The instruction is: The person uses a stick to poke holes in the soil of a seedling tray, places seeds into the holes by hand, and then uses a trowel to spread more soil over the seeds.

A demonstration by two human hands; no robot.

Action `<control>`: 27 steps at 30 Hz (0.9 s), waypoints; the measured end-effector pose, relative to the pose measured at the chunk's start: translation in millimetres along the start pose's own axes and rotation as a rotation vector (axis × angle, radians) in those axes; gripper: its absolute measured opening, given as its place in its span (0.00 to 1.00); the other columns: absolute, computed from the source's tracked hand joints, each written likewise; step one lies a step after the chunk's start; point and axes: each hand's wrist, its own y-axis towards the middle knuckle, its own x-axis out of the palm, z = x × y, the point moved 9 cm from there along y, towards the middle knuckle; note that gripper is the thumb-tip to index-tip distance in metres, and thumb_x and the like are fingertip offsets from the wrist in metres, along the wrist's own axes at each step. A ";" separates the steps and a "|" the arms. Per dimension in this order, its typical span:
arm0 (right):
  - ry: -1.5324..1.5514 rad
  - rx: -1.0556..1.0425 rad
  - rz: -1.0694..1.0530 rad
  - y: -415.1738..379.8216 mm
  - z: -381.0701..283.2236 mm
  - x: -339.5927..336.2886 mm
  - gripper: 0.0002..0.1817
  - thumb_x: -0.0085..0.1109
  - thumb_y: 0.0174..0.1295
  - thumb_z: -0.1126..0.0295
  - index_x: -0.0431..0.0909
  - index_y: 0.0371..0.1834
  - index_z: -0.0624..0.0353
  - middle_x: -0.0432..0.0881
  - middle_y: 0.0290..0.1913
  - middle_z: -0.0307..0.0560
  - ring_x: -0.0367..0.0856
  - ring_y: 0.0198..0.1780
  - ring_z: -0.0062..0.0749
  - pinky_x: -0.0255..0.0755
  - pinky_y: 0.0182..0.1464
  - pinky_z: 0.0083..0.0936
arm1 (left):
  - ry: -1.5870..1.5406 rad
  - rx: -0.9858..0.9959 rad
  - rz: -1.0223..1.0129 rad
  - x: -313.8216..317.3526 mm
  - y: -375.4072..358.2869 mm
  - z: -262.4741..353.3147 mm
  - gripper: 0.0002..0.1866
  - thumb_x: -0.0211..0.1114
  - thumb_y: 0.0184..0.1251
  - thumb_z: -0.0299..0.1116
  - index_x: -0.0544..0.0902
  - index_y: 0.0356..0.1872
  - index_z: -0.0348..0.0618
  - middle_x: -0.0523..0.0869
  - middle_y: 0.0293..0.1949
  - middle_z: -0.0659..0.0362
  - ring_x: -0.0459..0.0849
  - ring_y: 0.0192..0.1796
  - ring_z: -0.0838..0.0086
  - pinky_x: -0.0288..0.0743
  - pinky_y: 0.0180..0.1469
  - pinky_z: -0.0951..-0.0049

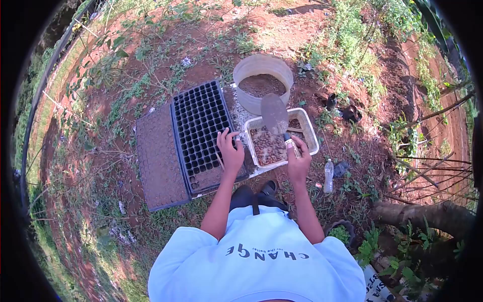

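My right hand (298,155) is wrapped around the handle of a trowel (274,114), its broad soil-coated blade pointing away from me. The blade overlaps the rim of a white plastic basket (314,145) that holds many brown seeds or nuts (268,146). My left hand (231,150) rests over the right edge of a black seedling tray (200,118), fingers bent and apart. Most of this tray's cells look dark and hollow; a few at the near left corner hold soil. A thin pale stick (220,161) lies beside my left wrist.
A second tray (160,156), covered with soil, adjoins on the left. Behind the basket stands a round whitish tub (246,100) with soil inside. A clear plastic bottle (328,176) stands on the ground at right. A thick log (425,216) and branches lie farther right.
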 end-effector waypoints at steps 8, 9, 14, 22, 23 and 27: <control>-0.476 -0.435 -0.010 94.5 -89.7 7.5 0.15 0.63 0.62 0.70 0.82 0.51 0.64 0.86 0.47 0.55 0.84 0.51 0.41 0.74 0.55 0.33 | -0.032 -0.101 0.088 -3.0 44.9 -8.9 0.11 0.57 0.65 0.27 0.81 0.47 0.45 0.71 0.63 0.48 0.58 0.72 0.49 0.50 0.73 0.50; -0.540 -0.470 -0.033 103.3 -96.3 13.5 0.15 0.64 0.61 0.69 0.82 0.50 0.63 0.86 0.47 0.55 0.85 0.51 0.44 0.75 0.54 0.34 | -0.044 -0.104 0.109 -3.8 53.9 -8.9 0.11 0.57 0.65 0.27 0.81 0.47 0.45 0.71 0.63 0.49 0.59 0.72 0.48 0.50 0.73 0.50; -0.867 -0.550 -0.088 145.0 -118.3 51.4 0.15 0.63 0.61 0.61 0.83 0.48 0.55 0.86 0.43 0.52 0.85 0.42 0.49 0.78 0.44 0.38 | -0.068 -0.032 0.175 5.1 130.8 9.2 0.10 0.58 0.66 0.28 0.81 0.46 0.43 0.71 0.63 0.48 0.60 0.70 0.48 0.51 0.73 0.51; -1.308 -0.650 -0.384 221.0 -73.1 142.3 0.12 0.61 0.61 0.61 0.76 0.35 0.59 0.84 0.31 0.54 0.85 0.31 0.51 0.78 0.33 0.43 | 0.120 0.019 0.045 83.4 227.8 20.7 0.30 0.59 0.65 0.34 0.63 0.66 0.34 0.62 0.68 0.37 0.56 0.72 0.41 0.49 0.74 0.47; -1.306 -0.653 -0.393 227.1 -65.8 148.2 0.12 0.61 0.61 0.61 0.76 0.35 0.59 0.84 0.31 0.54 0.85 0.31 0.51 0.78 0.33 0.43 | 0.124 -0.013 0.015 92.9 229.3 15.4 0.33 0.58 0.65 0.34 0.59 0.69 0.32 0.60 0.70 0.37 0.54 0.74 0.41 0.48 0.75 0.48; -1.372 -0.683 -0.457 243.7 -38.0 165.9 0.11 0.60 0.61 0.62 0.77 0.34 0.59 0.84 0.30 0.55 0.86 0.31 0.50 0.78 0.31 0.43 | 0.329 -0.041 -0.068 111.6 228.0 3.7 0.38 0.58 0.64 0.34 0.54 0.72 0.30 0.58 0.72 0.38 0.52 0.75 0.39 0.49 0.75 0.46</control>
